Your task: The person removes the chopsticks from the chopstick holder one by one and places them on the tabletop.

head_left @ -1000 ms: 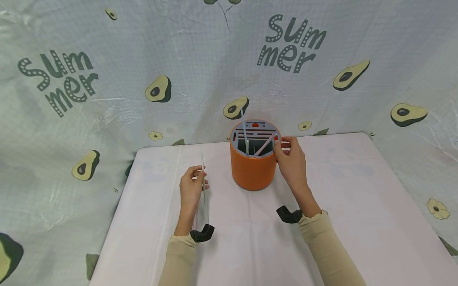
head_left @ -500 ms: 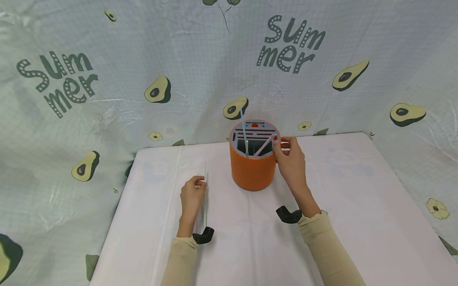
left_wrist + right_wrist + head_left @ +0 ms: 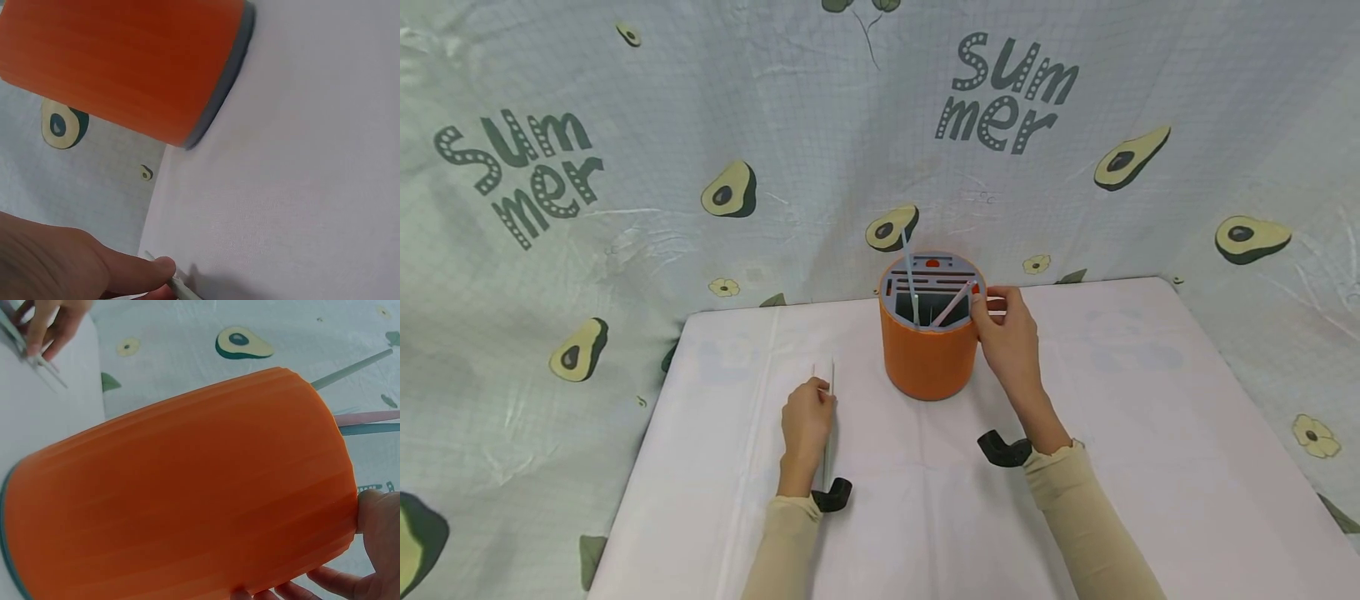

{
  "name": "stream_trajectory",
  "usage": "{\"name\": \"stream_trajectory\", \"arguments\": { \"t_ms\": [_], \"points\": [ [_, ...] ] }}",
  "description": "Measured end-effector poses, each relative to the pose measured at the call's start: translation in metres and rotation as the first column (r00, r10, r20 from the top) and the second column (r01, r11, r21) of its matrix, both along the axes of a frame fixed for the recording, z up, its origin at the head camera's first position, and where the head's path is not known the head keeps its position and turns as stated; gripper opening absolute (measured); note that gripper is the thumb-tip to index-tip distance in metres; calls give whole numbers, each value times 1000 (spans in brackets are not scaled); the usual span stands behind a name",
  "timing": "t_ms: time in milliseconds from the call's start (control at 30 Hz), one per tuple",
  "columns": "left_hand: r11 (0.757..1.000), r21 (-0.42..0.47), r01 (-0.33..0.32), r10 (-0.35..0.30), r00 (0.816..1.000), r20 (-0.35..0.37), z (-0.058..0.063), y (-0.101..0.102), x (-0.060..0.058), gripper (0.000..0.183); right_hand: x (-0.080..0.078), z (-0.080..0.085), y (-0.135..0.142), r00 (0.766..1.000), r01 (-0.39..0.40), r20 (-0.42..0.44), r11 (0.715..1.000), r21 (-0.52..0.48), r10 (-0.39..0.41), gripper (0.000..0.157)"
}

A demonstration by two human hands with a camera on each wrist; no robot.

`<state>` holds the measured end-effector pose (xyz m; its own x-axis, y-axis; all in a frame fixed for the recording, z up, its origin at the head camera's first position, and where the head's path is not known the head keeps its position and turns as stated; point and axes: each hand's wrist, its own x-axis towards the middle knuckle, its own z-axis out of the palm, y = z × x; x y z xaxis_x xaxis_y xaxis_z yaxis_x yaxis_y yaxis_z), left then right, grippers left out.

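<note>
"While the orange container (image 3: 928,362) stands upright on the table (image 3: 955,533), what's in it?"

"Thin sticks, including a pale blue stick (image 3: 909,271) and a pink stick (image 3: 955,303), tilted."

"And the hands?"

"The right hand (image 3: 1009,346) grips the container's side at the rim; the left hand (image 3: 807,421), well apart, pinches a pale stick (image 3: 181,289)."

Two beige sleeves (image 3: 1093,517) run forward to the wrists (image 3: 1051,429), angled slightly inward towards each other. The left hand (image 3: 805,421) pinches, its thumb (image 3: 140,274) pressed towards a fingertip, though its remaining fingers are largely hidden and their curl is hard to judge. The right hand (image 3: 1011,342) sits farther forward, fingers (image 3: 342,581) bent opposite its thumb in a grip.
</note>
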<state>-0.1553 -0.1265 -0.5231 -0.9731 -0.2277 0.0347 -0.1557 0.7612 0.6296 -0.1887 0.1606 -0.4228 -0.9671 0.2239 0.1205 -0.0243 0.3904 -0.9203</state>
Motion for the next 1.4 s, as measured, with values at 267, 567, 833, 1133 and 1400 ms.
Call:
{"name": "stream_trajectory", "arguments": {
  "t_ms": [267, 567, 833, 1133, 1400],
  "points": [
    [995, -96, 26, -20, 998, 62, -2, 4, -2, 19, -3, 1, 0, 1000, -7, 10, 1000, 2, 7, 53],
    [991, -124, 45, -42, 999, 30, -2, 10, -1, 20, -10, 1, 7, 1000, -21, 6, 1000, 12, 21, 52],
    [989, -145, 32, -33, 999, -8, -1, 13, 2, 17, -16, -1, 12, 999, -51, 6, 999, 12, 51, 53],
    [986, -162, 27, -31, 999, -20, -1, 13, 0, 15, -17, -2, 11, 998, -55, 9, 998, 8, 55, 52],
    [979, -205, 22, -30, 999, -34, 11, 14, -5, 16, -16, -1, 10, 999, -45, 5, 999, 12, 45, 51]
  ]
}}
